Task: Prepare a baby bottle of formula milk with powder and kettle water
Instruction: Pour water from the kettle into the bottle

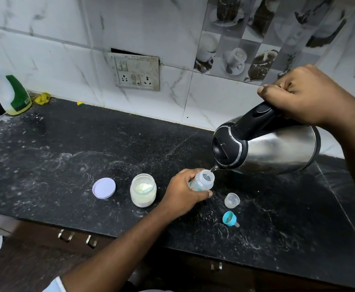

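Both hands busy at the water step: left hand (181,191) grips the baby bottle (204,181) on the tabletop (67,144), right hand (305,95) clamps the tilted kettle (273,148), spout at bottle mouth; next likely levelling off, then powder jar (143,190)

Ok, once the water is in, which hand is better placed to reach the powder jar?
Left, probably. The left hand holds the bottle right beside the open powder jar; the right hand grips the kettle on the bottle's far side and would have to cross it.
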